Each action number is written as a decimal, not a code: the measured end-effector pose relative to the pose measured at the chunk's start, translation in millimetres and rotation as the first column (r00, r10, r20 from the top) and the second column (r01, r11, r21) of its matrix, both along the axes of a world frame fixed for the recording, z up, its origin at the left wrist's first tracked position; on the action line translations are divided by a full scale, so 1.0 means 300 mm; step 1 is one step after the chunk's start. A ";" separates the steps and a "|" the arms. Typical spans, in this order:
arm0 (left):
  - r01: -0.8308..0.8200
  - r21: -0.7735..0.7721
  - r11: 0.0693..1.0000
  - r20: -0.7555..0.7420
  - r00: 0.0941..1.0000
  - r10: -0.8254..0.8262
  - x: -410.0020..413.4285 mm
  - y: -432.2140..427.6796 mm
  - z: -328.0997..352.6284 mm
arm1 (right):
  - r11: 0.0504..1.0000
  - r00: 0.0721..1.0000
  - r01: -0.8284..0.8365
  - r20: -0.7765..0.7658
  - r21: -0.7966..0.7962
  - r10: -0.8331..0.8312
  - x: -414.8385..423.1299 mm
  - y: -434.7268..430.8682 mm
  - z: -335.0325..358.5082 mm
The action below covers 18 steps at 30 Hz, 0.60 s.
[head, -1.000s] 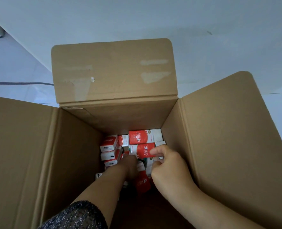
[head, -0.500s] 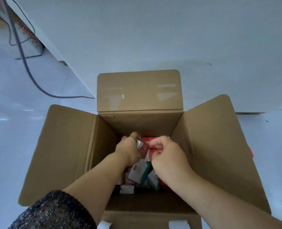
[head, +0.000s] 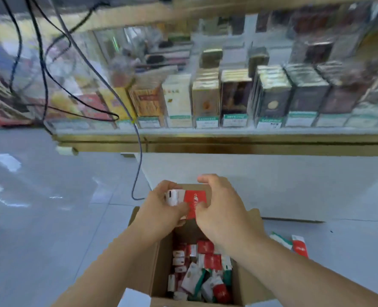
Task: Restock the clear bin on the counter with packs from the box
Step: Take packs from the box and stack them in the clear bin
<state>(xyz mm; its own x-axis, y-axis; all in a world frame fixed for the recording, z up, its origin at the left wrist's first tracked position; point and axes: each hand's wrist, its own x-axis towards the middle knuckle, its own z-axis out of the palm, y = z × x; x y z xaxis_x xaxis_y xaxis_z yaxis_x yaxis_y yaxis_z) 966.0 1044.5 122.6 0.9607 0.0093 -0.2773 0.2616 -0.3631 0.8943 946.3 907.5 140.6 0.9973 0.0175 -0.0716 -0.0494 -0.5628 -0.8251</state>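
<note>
Plainly, both hands are curled round one small bundle of red-and-white paper packs point(head: 194, 200). The left hand point(head: 161, 209) pinches its white end and the right hand point(head: 219, 209) wraps the red face, above the open brown cardboard box point(head: 159, 280) on the floor. The risk is a spill: slick packs squeezed only from the sides could fan apart and drop among the loose packs point(head: 205, 269) below (two stray packs point(head: 298, 244) lie on the tiles). The clear bin cannot be picked out, since the glass display case point(head: 205, 96) ahead is blurred. The dangling dark cables point(head: 137, 138) could snag an arm.
</note>
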 end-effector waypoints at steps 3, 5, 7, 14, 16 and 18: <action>-0.037 -0.041 0.998 0.097 0.994 0.041 -0.025 -0.012 0.274 | 0.994 0.990 -0.060 0.121 -0.087 0.070 -0.016 -0.028 0.253; -0.043 -0.085 0.995 0.142 0.988 0.055 -0.036 -0.021 0.465 | 0.986 0.971 -0.107 0.199 -0.126 0.130 -0.027 -0.045 0.422; -0.039 -0.119 0.992 0.183 0.981 0.060 -0.050 -0.031 0.654 | 0.974 0.942 -0.160 0.268 -0.161 0.199 -0.043 -0.061 0.600; 0.051 -0.174 0.983 0.337 0.941 0.011 -0.108 -0.054 1.175 | 0.912 0.787 -0.256 0.478 -0.321 0.389 -0.068 -0.093 1.123; 0.070 -0.222 0.973 0.357 0.934 0.014 -0.101 -0.066 1.275 | 0.903 0.760 -0.260 0.504 -0.343 0.410 -0.054 -0.108 1.235; 0.095 -0.270 0.958 0.369 0.929 0.012 -0.080 -0.084 1.363 | 0.887 0.743 -0.240 0.514 -0.393 0.429 -0.029 -0.130 1.334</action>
